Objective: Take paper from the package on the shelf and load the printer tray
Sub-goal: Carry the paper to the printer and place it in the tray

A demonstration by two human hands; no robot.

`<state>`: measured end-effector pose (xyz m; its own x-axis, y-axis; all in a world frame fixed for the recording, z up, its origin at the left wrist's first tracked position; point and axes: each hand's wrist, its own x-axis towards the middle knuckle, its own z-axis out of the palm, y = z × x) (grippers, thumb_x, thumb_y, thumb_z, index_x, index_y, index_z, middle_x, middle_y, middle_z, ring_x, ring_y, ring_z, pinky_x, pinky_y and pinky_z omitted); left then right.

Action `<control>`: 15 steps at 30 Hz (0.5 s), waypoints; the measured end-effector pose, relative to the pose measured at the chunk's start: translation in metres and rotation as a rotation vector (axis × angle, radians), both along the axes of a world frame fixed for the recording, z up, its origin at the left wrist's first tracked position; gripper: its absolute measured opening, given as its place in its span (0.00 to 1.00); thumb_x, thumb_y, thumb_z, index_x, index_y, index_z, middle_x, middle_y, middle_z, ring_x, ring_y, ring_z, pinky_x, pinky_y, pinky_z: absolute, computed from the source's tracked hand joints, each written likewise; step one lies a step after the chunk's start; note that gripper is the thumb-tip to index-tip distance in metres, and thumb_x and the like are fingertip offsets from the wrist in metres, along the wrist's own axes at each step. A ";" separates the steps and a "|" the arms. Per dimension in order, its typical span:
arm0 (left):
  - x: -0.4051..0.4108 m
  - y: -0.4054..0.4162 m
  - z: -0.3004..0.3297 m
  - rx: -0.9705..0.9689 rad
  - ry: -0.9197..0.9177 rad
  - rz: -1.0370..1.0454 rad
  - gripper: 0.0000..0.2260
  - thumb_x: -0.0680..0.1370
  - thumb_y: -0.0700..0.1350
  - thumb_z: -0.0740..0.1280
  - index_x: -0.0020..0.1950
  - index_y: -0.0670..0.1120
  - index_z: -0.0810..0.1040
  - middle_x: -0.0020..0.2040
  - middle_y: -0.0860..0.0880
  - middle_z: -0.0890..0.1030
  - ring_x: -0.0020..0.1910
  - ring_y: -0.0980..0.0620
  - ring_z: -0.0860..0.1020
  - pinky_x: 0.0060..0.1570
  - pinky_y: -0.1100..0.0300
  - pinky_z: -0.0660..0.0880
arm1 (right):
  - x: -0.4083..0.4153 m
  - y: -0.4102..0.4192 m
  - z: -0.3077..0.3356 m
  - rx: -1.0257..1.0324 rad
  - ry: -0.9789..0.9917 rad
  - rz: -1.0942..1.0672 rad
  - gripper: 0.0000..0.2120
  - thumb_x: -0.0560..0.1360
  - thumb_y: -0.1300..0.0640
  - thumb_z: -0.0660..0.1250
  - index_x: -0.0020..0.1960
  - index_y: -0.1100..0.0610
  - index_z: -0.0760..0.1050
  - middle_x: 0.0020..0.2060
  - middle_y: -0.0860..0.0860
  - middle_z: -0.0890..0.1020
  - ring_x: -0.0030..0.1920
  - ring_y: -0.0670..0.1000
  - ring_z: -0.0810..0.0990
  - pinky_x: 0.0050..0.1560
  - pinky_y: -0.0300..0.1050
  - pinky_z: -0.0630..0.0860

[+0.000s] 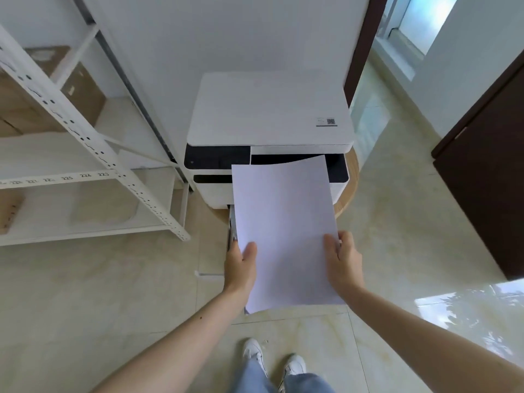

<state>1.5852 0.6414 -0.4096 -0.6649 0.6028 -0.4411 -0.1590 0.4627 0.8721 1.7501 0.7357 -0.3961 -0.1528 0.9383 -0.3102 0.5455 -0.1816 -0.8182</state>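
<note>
A stack of white paper (pixel 286 231) hangs in front of the white printer (pixel 269 109), its far edge up by the dark output slot. My left hand (pixel 241 265) grips the stack's left edge and my right hand (pixel 344 259) grips its right edge. Under the paper, a sliver of the pulled-out printer tray (pixel 232 228) shows along the left side; the rest of the tray is hidden. The paper package on the shelf is not clearly visible.
A white metal shelf unit (pixel 93 148) stands at the left with cardboard boxes (pixel 82 92) on it. The printer sits on a round wooden stand (pixel 350 194). A dark door (pixel 487 180) is at the right. My feet (pixel 272 361) stand on the tile floor.
</note>
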 end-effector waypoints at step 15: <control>-0.005 -0.036 -0.050 -0.232 -0.217 -0.011 0.08 0.79 0.43 0.60 0.56 0.48 0.76 0.52 0.50 0.81 0.54 0.44 0.79 0.55 0.51 0.74 | 0.005 -0.040 -0.068 -0.159 -0.155 -0.006 0.10 0.80 0.54 0.55 0.50 0.61 0.67 0.37 0.59 0.77 0.36 0.57 0.73 0.31 0.45 0.65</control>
